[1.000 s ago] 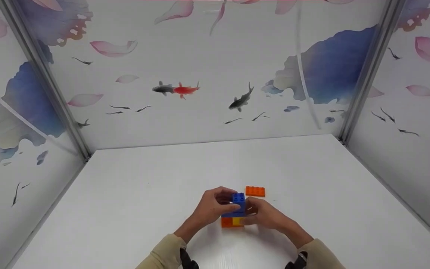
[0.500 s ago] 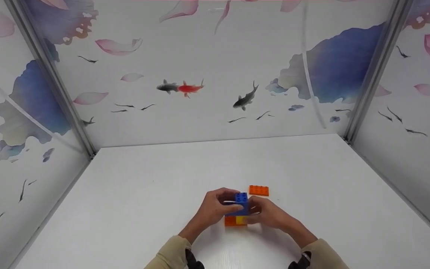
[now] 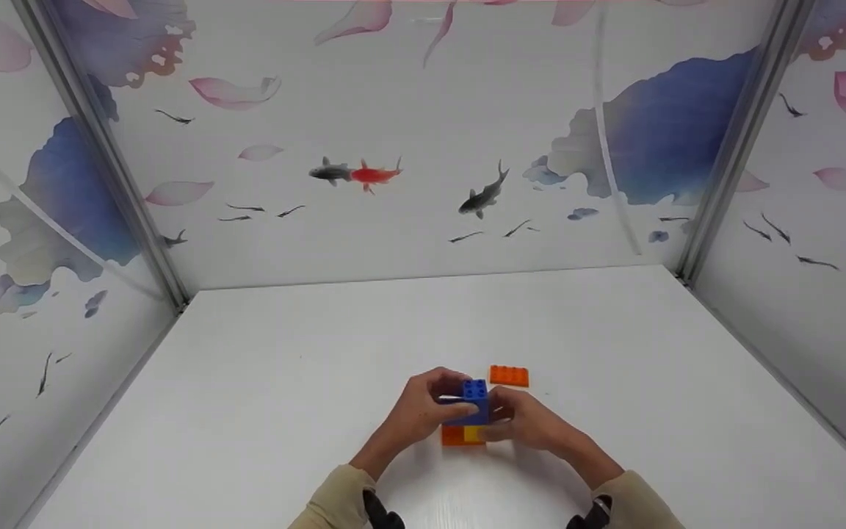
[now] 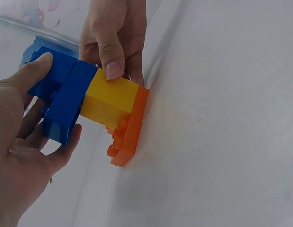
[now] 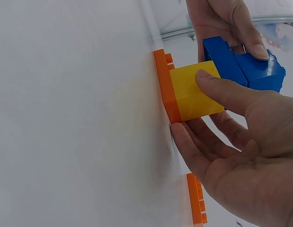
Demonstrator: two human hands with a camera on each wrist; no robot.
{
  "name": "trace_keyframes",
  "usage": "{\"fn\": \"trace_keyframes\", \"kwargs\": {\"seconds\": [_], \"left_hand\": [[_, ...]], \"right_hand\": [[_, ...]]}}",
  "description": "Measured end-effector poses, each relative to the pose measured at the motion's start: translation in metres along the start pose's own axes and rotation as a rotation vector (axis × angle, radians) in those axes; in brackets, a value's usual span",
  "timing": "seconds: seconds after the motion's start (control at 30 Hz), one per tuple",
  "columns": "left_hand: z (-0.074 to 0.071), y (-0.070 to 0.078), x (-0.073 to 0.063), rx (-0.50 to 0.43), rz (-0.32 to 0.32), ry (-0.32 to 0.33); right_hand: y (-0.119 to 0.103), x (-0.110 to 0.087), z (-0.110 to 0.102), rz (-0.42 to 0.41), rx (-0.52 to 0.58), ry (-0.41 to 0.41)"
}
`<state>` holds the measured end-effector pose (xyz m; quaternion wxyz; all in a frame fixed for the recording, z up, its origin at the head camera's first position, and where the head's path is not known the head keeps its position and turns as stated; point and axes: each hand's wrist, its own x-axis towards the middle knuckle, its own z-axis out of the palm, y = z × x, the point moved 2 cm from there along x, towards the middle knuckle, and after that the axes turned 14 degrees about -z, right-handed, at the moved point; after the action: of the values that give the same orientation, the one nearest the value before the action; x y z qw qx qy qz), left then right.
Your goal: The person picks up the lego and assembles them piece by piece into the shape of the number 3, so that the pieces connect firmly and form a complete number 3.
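Nothing has visibly moved on the worktop (image 3: 320,353) since the earlier frame. I see the left hand (image 3: 421,406), partly curled, gripping two blue blocks (image 4: 66,91), and the right hand (image 3: 531,421) pinching the yellow block (image 4: 110,98) on its orange base (image 4: 133,132). I judge these light, stiff and smooth: hold by the flat sides. They sit well short of the far edge, a loose orange block (image 3: 509,376) just beyond.

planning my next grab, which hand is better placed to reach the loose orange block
Probably the right hand: in the head view it is nearer the loose orange block than the left hand, which holds the blue blocks. The right would first need to release the yellow block.
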<state>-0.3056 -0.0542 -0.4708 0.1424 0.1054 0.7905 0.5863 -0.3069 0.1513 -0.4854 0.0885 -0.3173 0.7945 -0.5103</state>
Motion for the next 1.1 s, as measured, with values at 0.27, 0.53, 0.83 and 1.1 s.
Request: {"fn": "trace_keyframes", "kwargs": {"seconds": [0.27,0.53,0.83,1.1], "left_hand": [[-0.01,-0.009,-0.003,0.03,0.007,-0.045],[-0.03,-0.018,-0.01,0.042,-0.009,0.012],[-0.027,-0.035,-0.011,-0.004,-0.081,-0.026],[-0.024,-0.041,-0.012,-0.052,-0.104,-0.049]], "right_hand": [[-0.001,0.0,0.003,0.033,0.004,-0.011],[-0.002,0.001,0.001,0.074,-0.021,-0.02],[-0.001,0.001,0.003,0.08,-0.026,-0.02],[-0.004,0.0,0.002,0.087,-0.03,-0.028]]}}
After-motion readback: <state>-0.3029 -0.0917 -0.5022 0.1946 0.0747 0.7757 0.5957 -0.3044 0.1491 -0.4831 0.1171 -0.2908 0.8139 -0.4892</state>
